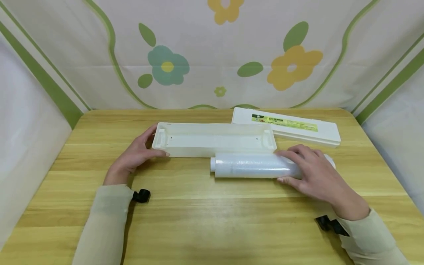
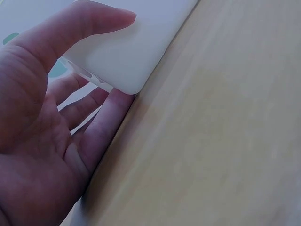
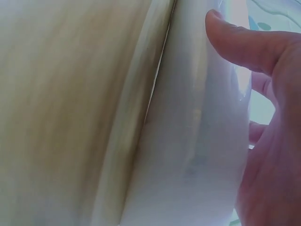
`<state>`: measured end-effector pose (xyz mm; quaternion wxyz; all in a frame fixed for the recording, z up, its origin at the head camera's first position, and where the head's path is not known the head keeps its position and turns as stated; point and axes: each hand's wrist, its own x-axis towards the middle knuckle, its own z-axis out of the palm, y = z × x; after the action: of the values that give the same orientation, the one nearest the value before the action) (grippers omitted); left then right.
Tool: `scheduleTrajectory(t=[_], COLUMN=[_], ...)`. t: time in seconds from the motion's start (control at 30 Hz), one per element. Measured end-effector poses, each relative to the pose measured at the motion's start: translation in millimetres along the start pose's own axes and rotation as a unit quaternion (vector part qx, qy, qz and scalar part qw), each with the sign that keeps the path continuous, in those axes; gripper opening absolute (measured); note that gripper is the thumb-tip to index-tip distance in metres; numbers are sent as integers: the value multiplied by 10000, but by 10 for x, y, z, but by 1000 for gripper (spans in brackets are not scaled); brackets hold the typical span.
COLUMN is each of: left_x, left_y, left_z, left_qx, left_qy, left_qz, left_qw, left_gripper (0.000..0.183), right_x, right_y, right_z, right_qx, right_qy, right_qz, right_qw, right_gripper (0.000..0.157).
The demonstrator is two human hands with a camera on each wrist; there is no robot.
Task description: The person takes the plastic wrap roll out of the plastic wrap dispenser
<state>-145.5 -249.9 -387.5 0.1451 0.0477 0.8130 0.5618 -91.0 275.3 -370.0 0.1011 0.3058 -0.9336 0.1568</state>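
A long white plastic box (image 1: 212, 151), its top uncovered and its inside bare, stands on the wooden table. My left hand (image 1: 137, 152) holds its left end, thumb on the near wall and fingers behind the end; the left wrist view shows the thumb (image 2: 103, 18) against the white wall (image 2: 127, 56). In front of the box's right half lies a roll of plastic wrap (image 1: 248, 165) with a white core end showing at left. My right hand (image 1: 313, 171) grips the roll near its right end, thumb (image 3: 249, 47) on the near side and fingers over the far side.
A white lid (image 1: 294, 127) with a green and yellow label lies at the back right, partly behind the box. The wooden table (image 1: 205, 221) ends at a flower-printed cloth (image 1: 212, 55) behind, with pale cloth walls at both sides.
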Motion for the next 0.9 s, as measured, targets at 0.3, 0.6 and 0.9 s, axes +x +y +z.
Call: scheduleTrajectory(t=[0.3, 0.6, 0.9], left_x=[0, 3, -11], left_y=[22, 11, 18], left_z=[-6, -17, -9], left_qx=[-14, -74, -61], left_qy=[-14, -59, -48], left_qz=[-1, -107, -75], left_qw=[10000, 9999, 9999], left_gripper=[110, 110, 110], right_x=[-9, -23, -23], right_y=[-52, -68, -67], right_z=[-7, 35, 27], right_qx=[-294, -587, -551], right_qy=[-395, -361, -304], right_qz=[64, -104, -184], right_qw=[9988, 9976, 9979], right_gripper=[75, 72, 68])
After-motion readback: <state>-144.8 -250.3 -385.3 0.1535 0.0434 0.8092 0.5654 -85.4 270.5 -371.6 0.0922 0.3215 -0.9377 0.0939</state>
